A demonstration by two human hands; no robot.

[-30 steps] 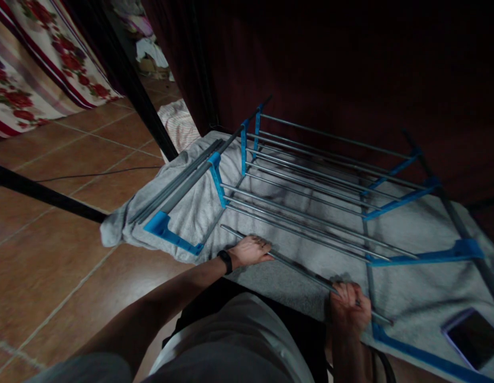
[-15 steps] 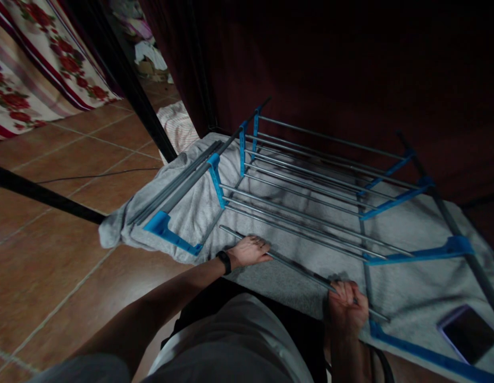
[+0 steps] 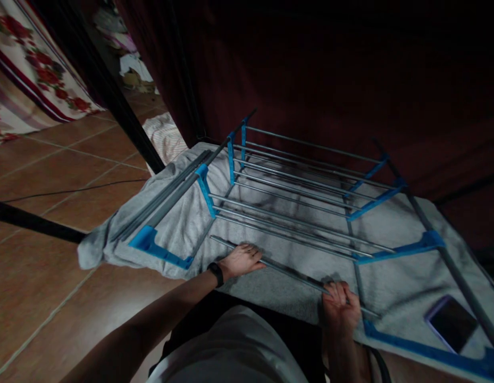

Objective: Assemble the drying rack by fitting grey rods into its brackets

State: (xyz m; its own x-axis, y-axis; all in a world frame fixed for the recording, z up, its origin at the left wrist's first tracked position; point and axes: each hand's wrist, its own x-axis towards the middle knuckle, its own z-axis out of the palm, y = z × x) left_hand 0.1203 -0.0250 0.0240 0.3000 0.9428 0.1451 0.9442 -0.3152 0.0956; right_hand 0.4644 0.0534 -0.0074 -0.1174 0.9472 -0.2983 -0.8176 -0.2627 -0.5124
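A thin grey metal rod (image 3: 292, 273) lies slantwise across the front of the bed, with both hands closed on it. My left hand (image 3: 242, 259), a dark band on its wrist, grips it towards its left end. Further right, my right hand (image 3: 341, 303) has its fingers curled round the same rod, whose right end sticks out past the hand. Just beyond stands a rack frame of metal bars (image 3: 294, 215) joined by blue plastic brackets (image 3: 416, 247). Near the rod's two ends are a left blue bracket (image 3: 161, 251) and a front right blue bracket (image 3: 422, 346).
Under the rack spreads a grey blanket (image 3: 394, 287). A phone (image 3: 451, 323) lies on it at the right. Several loose grey tubes (image 3: 162, 194) rest along the left side. Dark posts (image 3: 35, 219) stand at the left, over a tiled floor (image 3: 39, 276). A dark red curtain (image 3: 310, 69) hangs behind.
The view has shifted slightly, so the rack and blanket appear a little further left. Both hands keep their hold on the rod, which stays in nearly the same place relative to the rack.
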